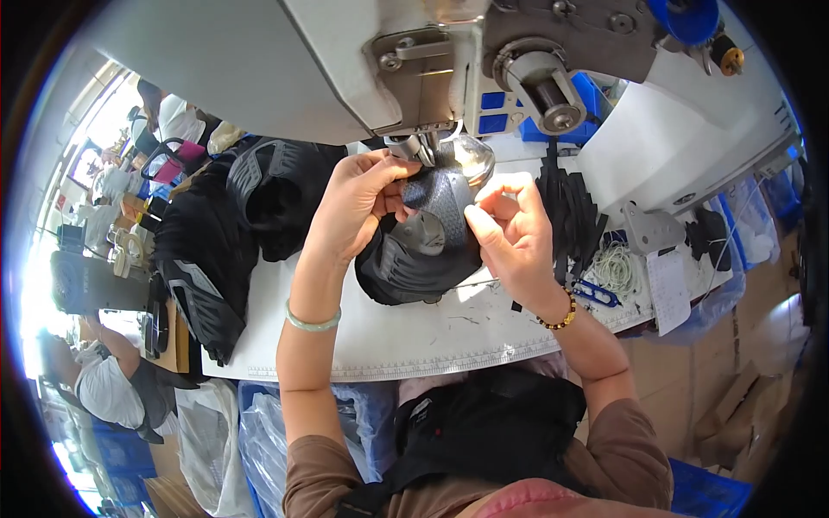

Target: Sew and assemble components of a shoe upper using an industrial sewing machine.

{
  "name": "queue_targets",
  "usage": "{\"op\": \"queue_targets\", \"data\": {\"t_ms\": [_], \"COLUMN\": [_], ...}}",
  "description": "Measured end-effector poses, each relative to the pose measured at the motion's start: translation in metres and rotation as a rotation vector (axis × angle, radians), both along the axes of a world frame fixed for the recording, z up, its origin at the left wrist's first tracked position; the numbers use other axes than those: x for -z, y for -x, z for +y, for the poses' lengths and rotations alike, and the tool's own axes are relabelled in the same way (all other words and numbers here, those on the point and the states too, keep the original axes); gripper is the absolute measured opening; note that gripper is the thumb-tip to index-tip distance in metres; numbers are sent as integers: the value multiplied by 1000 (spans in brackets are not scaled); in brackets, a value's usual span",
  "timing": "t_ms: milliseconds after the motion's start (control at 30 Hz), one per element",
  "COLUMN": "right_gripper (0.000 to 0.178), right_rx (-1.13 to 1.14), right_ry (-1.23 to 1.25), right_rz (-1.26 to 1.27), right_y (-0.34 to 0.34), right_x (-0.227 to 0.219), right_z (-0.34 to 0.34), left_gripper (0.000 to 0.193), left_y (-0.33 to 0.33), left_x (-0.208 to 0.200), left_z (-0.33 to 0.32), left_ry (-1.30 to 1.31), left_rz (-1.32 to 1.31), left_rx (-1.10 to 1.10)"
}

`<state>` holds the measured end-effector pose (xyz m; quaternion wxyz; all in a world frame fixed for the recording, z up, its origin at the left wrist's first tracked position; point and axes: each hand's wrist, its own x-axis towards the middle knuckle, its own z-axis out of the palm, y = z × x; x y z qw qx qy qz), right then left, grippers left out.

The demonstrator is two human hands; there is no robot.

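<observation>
A black and grey shoe upper [410, 272] lies on the white sewing table, its far end beneath the needle area [419, 148] of a large sewing machine [332, 60]. My left hand [354, 203], a pale bangle on its wrist, pinches the upper's left edge close to the machine's foot. On the opposite side, my right hand [518, 233] has thumb and forefinger closed at the upper's right edge, the other fingers curled. The exact stitching point is hidden by my left fingers and the metal parts.
More black shoe uppers [207, 259] are piled on the left. To the right are black strips [566, 203], tangled pale thread [613, 269], blue thread snips [596, 293] and a paper sheet [669, 293]. A printed ruler [414, 364] follows the table's front edge. Other people sit at the far left.
</observation>
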<state>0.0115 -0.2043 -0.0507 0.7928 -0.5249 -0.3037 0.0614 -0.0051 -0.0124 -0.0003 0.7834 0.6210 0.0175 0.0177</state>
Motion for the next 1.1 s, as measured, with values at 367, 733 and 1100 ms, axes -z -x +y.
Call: {"op": "queue_targets", "data": {"t_ms": [367,733,1100], "right_gripper": [6,21,19], "right_rx": [382,-189,-389], "right_ry": [23,545,533], "right_rz": [-367,-810,-331], "right_y": [0,41,42], "right_x": [-11,-44,-36], "right_z": [-4,29,58], "left_gripper": [14,13,15], "left_y": [5,122,187], "left_x": [-2,-22,63], "left_z": [-6,33,-52], "left_ry": [28,-663,-108], "left_rz": [-35,49,-96], "left_rx": [-82,237,-613]}}
